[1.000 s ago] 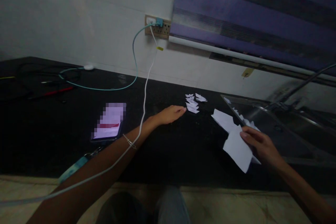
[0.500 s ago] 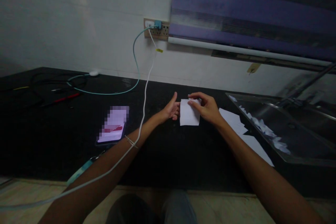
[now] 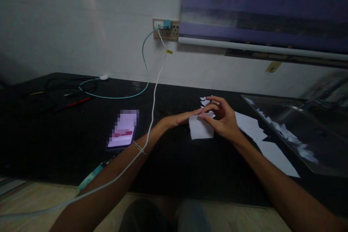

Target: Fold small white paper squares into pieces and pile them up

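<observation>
A person sits at a black countertop, both bare arms stretched forward over it. The left hand lies flat and open, palm down, its fingertips touching the upper left edge of a small white sheet of paper that lies on the counter. The right hand arches over the same sheet from the right, its thumb and forefinger pinched together on the paper's top edge while the other fingers lift clear. The two hands meet at that edge, fingertips almost touching.

Just behind the hands sits a little cluster of folded paper pieces (small and white, their shape too dim to make out). To the right of the right wrist, several more white sheets lie spread loosely on the counter, running toward a steel sink with paper scraps in its basin.

To the left, a smartphone lies face up with its screen lit. A white cable drops from a wall socket and crosses the left forearm; a teal cable from the same socket curls away along the counter. A purple window blind hangs above the sink.
</observation>
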Motion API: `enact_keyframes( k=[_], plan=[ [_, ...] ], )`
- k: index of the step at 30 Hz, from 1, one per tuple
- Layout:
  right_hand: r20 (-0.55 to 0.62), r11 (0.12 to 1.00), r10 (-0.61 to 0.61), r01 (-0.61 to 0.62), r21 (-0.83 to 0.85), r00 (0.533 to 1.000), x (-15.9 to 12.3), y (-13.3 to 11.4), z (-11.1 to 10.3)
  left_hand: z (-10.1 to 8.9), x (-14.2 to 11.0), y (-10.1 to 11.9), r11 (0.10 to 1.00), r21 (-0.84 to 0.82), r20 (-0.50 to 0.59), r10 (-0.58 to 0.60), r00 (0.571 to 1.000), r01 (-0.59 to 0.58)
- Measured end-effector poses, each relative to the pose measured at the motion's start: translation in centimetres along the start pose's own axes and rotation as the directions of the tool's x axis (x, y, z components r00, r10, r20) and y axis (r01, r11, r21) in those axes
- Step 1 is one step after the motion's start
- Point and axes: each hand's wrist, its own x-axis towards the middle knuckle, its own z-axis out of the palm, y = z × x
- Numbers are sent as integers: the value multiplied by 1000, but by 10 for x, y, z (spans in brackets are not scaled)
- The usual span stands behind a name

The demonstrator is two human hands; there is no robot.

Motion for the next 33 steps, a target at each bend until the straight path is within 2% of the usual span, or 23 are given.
enact_keyframes(
  k=[3,6,14,20,25,29,33],
  plan=[
    [3,1000,-21,21,5,1000,0,-1,2,-1,2,-1,990,-96,46,-95,994,99],
    [-9,999,-36,36,10,999,0,-1,3,0,2,-1,970,-161,46,-175,984,180],
    [13,999,46,-46,19,999,-2,11,0,-3,-3,-2,948,-197,46,-247,968,251],
    [50,980,198,-198,4,979,0,19,-2,-6,-1,-5,965,-195,27,-173,985,175],
    [-13,935,341,-338,104,940,3,30,-10,-4,-3,-1,952,-274,-28,-150,988,136],
    [-29,878,452,-439,191,892,2,44,-14,-6,-1,-4,959,-269,-113,-121,986,86],
    [4,867,468,-461,188,883,-2,51,-11,-9,5,-8,974,-226,-239,-36,970,-20]
  ],
)
